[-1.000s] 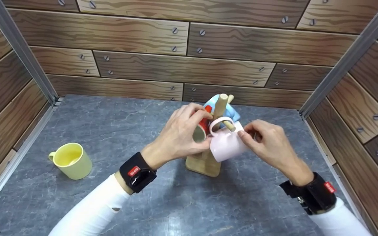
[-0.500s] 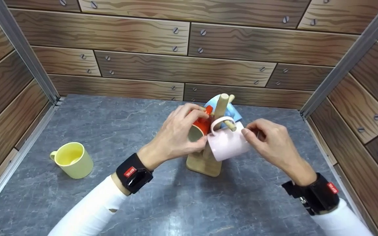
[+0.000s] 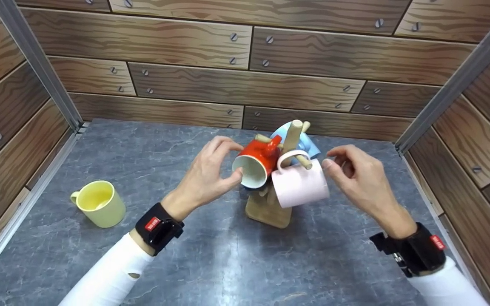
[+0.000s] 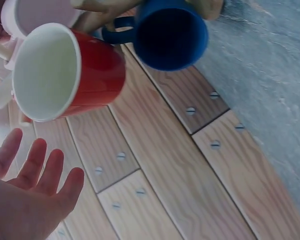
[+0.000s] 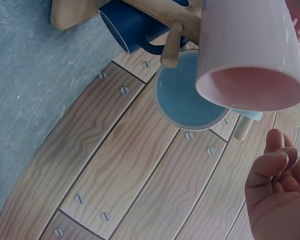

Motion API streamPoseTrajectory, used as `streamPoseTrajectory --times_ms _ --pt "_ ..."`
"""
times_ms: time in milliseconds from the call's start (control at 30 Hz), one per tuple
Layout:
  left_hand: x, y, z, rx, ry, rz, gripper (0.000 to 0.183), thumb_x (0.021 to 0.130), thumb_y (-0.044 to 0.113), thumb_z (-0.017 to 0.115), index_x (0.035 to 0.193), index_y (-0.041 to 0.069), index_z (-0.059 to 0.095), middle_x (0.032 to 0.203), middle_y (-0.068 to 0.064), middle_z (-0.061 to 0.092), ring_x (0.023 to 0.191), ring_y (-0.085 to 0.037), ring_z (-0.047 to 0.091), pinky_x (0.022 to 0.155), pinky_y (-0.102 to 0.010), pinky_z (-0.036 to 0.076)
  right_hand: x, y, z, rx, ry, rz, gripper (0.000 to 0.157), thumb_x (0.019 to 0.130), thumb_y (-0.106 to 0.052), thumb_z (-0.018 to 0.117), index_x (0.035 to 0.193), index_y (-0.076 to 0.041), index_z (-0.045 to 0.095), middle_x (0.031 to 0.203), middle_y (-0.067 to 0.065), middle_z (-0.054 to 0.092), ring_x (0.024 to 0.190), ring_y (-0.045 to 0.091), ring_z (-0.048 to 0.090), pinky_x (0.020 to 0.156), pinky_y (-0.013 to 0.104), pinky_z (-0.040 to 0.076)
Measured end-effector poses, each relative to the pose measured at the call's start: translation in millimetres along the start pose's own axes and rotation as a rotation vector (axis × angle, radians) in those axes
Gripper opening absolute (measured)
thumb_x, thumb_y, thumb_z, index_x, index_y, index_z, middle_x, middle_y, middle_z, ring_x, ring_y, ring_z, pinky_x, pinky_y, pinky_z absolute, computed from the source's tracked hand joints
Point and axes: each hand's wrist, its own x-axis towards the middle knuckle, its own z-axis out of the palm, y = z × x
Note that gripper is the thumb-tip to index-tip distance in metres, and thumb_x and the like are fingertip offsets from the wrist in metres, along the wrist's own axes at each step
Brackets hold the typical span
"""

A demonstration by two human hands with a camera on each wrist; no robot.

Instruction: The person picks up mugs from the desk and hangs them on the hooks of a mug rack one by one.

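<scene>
A wooden mug tree (image 3: 267,212) stands on the table with several mugs hanging from its pegs. The red mug (image 3: 264,152) hangs on the left, its white inside facing the person. Beside it a pale pink mug (image 3: 301,185) dangles by its handle on the front peg. My left hand (image 3: 200,176) has its fingers spread just left of the red mug and holds nothing. To the right of the pink mug, my right hand (image 3: 362,180) is loosely curled, apart from it and without anything in its grasp. Behind the post hangs a light blue mug (image 3: 313,148).
Lower on the tree hangs a dark blue mug (image 4: 171,40), plain in both wrist views. A yellow mug (image 3: 106,210) stands upright on the grey table (image 3: 177,272) at the left. Wood-patterned walls (image 3: 185,80) enclose the back and sides.
My left hand has let go of the red mug and drawn back to the left. My right hand has come off the pink mug's side; both mugs stay hanging.
</scene>
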Motion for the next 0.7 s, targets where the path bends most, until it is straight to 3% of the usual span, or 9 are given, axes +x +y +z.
streamPoseTrajectory --times_ms 200,433,600,700 --pt "-12.6 -11.6 -2.3 0.009 -0.019 -0.048 0.036 0.086 0.015 0.072 0.12 0.007 0.068 0.119 -0.006 0.062 0.114 -0.024 0.059 0.1 -0.039 0.05 4 -1 0.3 0.012 0.02 -0.007 0.017 0.098 -0.015 0.071 0.109 -0.003 0.072 0.08 -0.001 0.061 0.064 0.011 0.05 0.056 0.017 0.037" --pt "-33.9 -28.8 -14.9 0.052 -0.039 -0.119 0.036 0.086 0.015 0.072 0.121 0.006 0.067 0.122 -0.007 0.062 0.115 -0.026 0.06 0.1 -0.043 0.051 -1 8 4.1 0.042 0.082 0.001 0.018 0.101 -0.011 0.064 0.113 -0.001 0.071 0.083 -0.001 0.063 0.067 0.009 0.052 0.06 0.015 0.04" --pt "-51.3 -42.7 -23.5 0.078 -0.017 -0.18 0.034 0.085 0.013 0.073 0.118 0.006 0.067 0.121 -0.009 0.062 0.114 -0.03 0.061 0.098 -0.048 0.052 1 13 6.2 0.063 0.093 0.001 0.022 0.103 -0.008 0.06 0.121 -0.001 0.07 0.095 0.004 0.067 0.078 0.007 0.056 0.066 0.013 0.043" --pt "-58.4 -48.8 -26.7 0.085 -0.017 -0.221 0.032 0.086 0.012 0.072 0.117 0.008 0.068 0.121 -0.009 0.062 0.114 -0.03 0.061 0.096 -0.048 0.052 12 9 6.8 0.089 0.087 -0.044 0.025 0.102 -0.006 0.061 0.125 -0.001 0.069 0.104 0.008 0.069 0.084 0.007 0.059 0.07 0.012 0.046"
